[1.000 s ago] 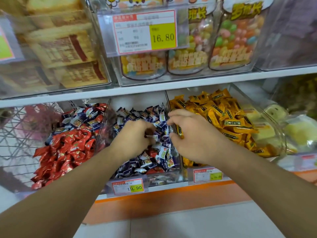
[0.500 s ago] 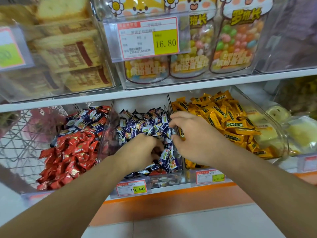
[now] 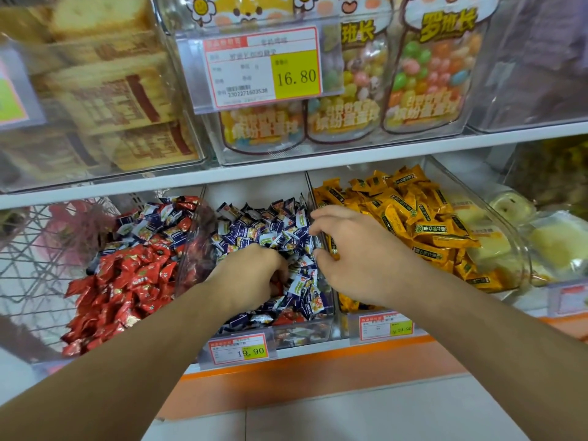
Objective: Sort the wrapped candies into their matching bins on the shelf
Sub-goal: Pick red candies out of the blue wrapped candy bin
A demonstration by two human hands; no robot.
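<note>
Where the lower shelf (image 3: pixel 286 173) carries three clear bins side by side, the stock reads thus: left bin (image 3: pixel 191 249), red candies (image 3: pixel 127 281) with a layer of blue-and-white ones on top at the back; middle bin (image 3: pixel 327 313), blue candies (image 3: pixel 264 230) with a few red wrappers showing low at the front; right bin (image 3: pixel 496 224), yellow candies (image 3: pixel 413 224). The left hand (image 3: pixel 251 275) is sunk knuckle-deep in the middle bin, fingers curled down into the heap; whether it grips a piece I cannot tell, the fingertips being buried. The right hand (image 3: pixel 359 253) sits at the divider between the middle and right bins, fingers bent, thumb and forefinger pinching a yellow-wrapped piece (image 3: pixel 332 246) at that wall. Handling, by judgement: each piece is light and small, its foil wrapper slick and crinkly, so a heap will shift and spill under a push; the twisted or crimped wrapper ends give the surest pinch. Strays remaining: blue pieces in the left bin, red ones in the middle. Above: jars of coloured sweets (image 3: pixel 436 78) behind a price tag (image 3: pixel 264 68).
</note>
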